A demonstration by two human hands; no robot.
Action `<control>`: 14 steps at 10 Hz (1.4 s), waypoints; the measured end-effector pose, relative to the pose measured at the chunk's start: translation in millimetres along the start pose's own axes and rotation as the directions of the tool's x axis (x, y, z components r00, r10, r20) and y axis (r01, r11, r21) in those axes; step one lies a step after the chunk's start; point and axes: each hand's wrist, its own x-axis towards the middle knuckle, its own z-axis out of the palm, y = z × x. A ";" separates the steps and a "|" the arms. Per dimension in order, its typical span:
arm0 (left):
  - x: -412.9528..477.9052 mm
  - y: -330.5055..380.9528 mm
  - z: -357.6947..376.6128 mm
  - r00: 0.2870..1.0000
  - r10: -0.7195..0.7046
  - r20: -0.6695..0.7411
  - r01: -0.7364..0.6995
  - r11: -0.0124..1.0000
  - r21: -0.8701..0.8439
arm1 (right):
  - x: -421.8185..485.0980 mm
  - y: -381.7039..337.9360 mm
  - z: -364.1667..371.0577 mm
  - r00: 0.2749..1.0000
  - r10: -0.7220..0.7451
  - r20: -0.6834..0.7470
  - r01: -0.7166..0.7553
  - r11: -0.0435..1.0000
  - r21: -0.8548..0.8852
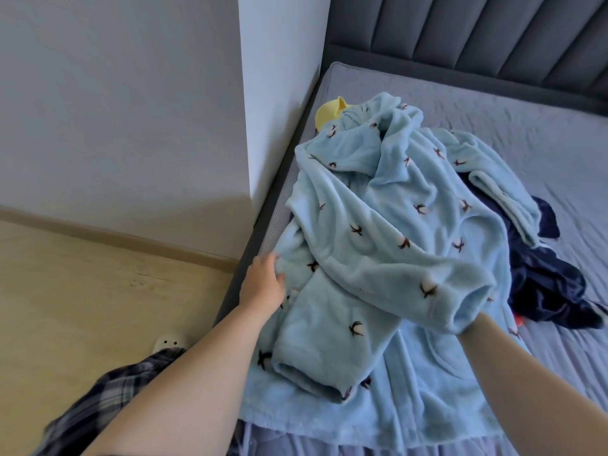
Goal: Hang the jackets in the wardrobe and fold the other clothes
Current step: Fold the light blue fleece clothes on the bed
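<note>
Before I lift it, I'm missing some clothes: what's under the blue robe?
A dark navy garment sticks out at the robe's right side, and something yellow at its far end. Anything else is covered.

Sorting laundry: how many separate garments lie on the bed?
3 visible: light blue robe in front, navy garment under its right side, yellow item behind its hood. More may be hidden beneath.

The left hand reaches toward one o'clock with its fingers curled, while the right forearm points toward eleven o'clock, its hand hidden.
</note>
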 end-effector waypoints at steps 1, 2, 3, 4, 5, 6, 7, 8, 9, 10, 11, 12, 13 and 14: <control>2.4 1.4 -2.3 0.992 -0.121 0.046 0.127 0.976 -0.176 | -7.8 -5.5 5.5 0.970 -0.235 -0.065 0.198 0.915 -0.351; 8.0 -6.9 -5.4 0.975 -0.211 0.065 0.220 0.955 -0.198 | -3.7 -14.2 5.5 0.979 -0.170 0.114 0.197 0.934 -0.299; 12.2 -20.8 -10.9 0.951 -0.309 -0.033 0.288 0.916 -0.280 | -0.1 -24.0 18.0 0.975 -0.154 0.161 0.222 0.749 -0.625; 4.0 -22.1 -14.0 0.914 -0.384 -0.133 0.348 0.909 -0.230 | -3.5 -24.9 32.9 0.961 -0.199 0.190 0.222 0.152 -0.963; -7.5 -10.5 -12.0 0.954 -0.002 -0.299 0.054 0.984 0.167 | -5.2 -27.1 43.3 0.960 -0.214 0.178 0.193 0.048 -0.980; -14.6 25.6 -4.0 0.932 0.272 -0.240 -0.275 0.961 0.020 | -13.0 -30.4 40.1 0.982 -0.118 0.149 0.185 0.424 -0.887; -28.6 66.3 13.5 0.980 -0.094 0.175 0.182 0.773 -0.608 | -20.1 -34.4 25.5 0.983 -0.027 0.182 0.148 0.709 -0.690; -45.5 87.3 35.8 0.827 -0.126 0.548 0.537 0.467 -0.702 | -22.0 -33.1 8.7 0.986 -0.028 0.162 0.120 0.796 -0.594; -52.2 99.0 47.6 0.744 -0.026 0.668 0.648 0.276 -0.710 | -17.3 -34.8 -2.7 0.990 -0.019 0.140 0.097 0.811 -0.577; -60.3 114.6 52.7 0.706 0.029 0.708 0.701 0.117 -0.704 | -14.8 -41.9 -13.9 0.982 0.054 0.182 0.073 0.777 -0.625; -66.6 127.5 57.5 0.744 -0.022 0.668 0.664 0.131 -0.736 | -20.2 -46.4 -28.4 0.934 0.223 0.280 0.078 0.637 -0.767; -70.0 141.5 57.3 0.758 -0.035 0.651 0.652 -0.001 -0.759 | -29.5 -57.8 -35.8 0.940 0.100 0.327 0.161 0.714 -0.681; -85.2 156.6 62.8 0.713 -0.015 0.701 0.699 0.086 -0.710 | -38.3 -72.9 -43.5 0.949 -0.047 0.313 0.212 0.829 -0.518; -99.4 156.4 73.7 0.742 -0.099 0.663 0.603 0.529 -0.597 | -37.4 -72.8 -55.0 0.988 -0.148 0.042 0.083 0.282 -0.956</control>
